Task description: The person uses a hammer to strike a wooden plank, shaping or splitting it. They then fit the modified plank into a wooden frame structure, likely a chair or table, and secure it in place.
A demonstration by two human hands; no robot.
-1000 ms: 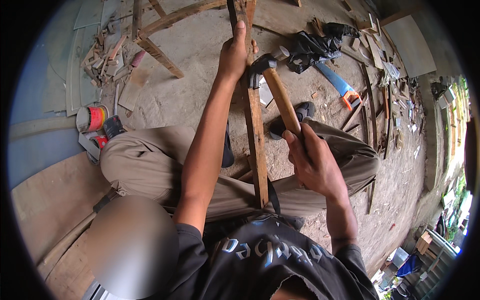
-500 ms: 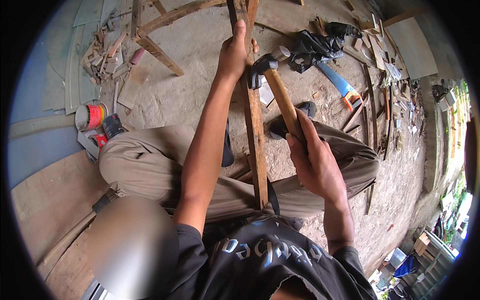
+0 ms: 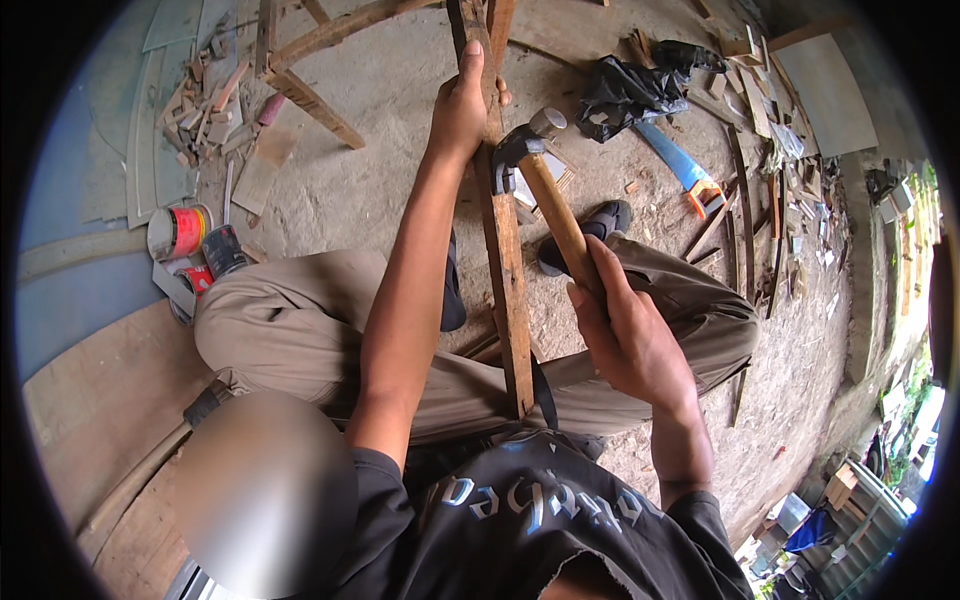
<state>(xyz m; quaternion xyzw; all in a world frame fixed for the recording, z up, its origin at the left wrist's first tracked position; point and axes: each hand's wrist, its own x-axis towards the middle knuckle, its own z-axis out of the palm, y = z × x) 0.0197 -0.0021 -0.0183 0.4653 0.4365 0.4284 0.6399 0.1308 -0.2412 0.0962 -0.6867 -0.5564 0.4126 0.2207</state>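
My left hand (image 3: pixel 468 108) is wrapped round a long wooden bar (image 3: pixel 508 290), thumb lying along its face. The bar runs from the top of the view down to my lap between my legs. In my right hand (image 3: pixel 632 335) is a claw hammer (image 3: pixel 555 205), gripped by its wooden handle. The hammer's dark claw lies at the bar's edge, just below my left hand, and its round striking face points up and to the right. Whether the claw has a nail in it I cannot make out.
A wooden frame (image 3: pixel 318 108) stands at the upper left. Paint cans (image 3: pixel 178 233) sit beside my left knee. A blue handsaw (image 3: pixel 680 165) and a black plastic bag (image 3: pixel 630 97) lie at the upper right. Wood scraps (image 3: pixel 205 118) are heaped at the far left, with more along the right.
The hammer's head has shifted slightly left and down along the bar, with my right hand moving slightly with it. My left hand keeps its grip and has shifted slightly left with the bar.
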